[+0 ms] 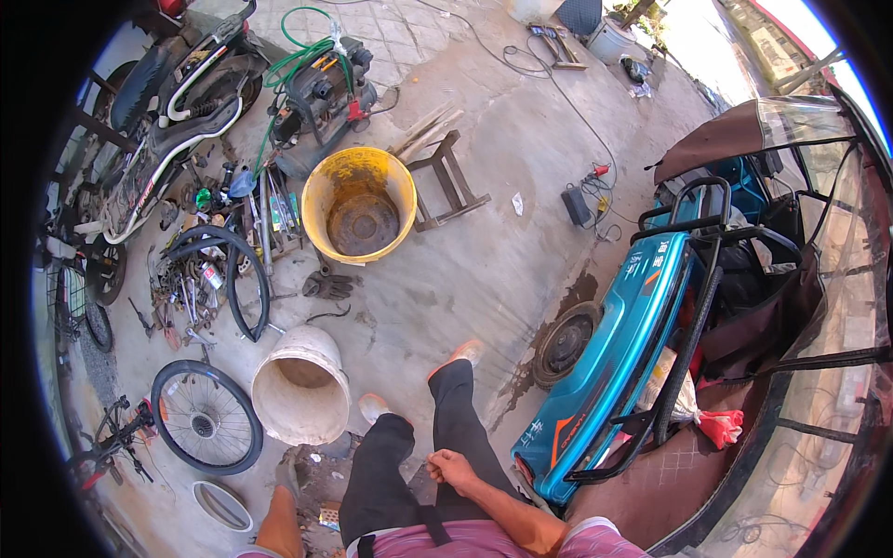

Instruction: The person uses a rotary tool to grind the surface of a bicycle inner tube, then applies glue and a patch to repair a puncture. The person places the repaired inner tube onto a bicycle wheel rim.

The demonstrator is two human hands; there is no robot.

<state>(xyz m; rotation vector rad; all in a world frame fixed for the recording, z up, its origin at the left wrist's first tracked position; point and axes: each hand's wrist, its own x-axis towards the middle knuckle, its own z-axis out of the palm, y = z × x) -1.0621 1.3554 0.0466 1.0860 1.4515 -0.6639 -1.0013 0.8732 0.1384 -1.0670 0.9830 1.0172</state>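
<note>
My right hand (pixel 451 469) is in front of my thighs, fingers loosely curled in, with nothing showing in it. My left hand (pixel 287 475) hangs low at my left side, foreshortened and partly shaded, so its fingers cannot be made out. Closest to it are a dirty white bucket (pixel 272 409), open at the top, and a pale ring-shaped part (pixel 223 506) on the ground. A bicycle wheel (pixel 166 418) with a black tyre lies left of the bucket. Neither hand touches any of these. My legs are apart, one foot ahead of the other.
A yellow bucket (pixel 406 200) stands ahead beside a small metal frame (pixel 450 186) and a compressor (pixel 321 93) with green hose. Scattered tools (pixel 191 293) and a loose tyre (pixel 251 307) lie left, near a motorcycle (pixel 177 139). A blue three-wheeler (pixel 595 363) blocks the right. Cables cross the floor.
</note>
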